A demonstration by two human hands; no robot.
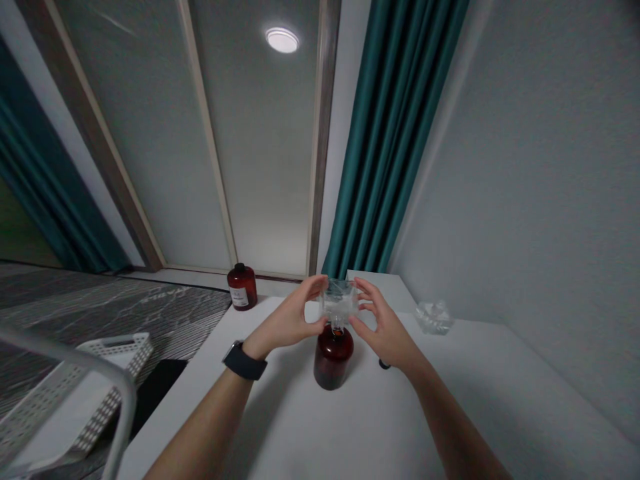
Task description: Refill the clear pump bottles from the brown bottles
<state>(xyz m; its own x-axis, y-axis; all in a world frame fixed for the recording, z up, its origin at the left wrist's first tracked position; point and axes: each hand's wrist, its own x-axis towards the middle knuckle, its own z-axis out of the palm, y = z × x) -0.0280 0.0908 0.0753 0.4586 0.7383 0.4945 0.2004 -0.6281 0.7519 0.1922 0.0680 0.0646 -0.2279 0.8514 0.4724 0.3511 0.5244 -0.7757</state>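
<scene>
We hold the clear plastic pouch (339, 300) centred above the amber bottle (333, 357), left grip (286, 321) and right grip (383, 327) each pinching its sides.

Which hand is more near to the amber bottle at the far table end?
Left. The left hand is in front of the far amber bottle and to its right; the right hand is farther right, past the clear pouch.
</scene>
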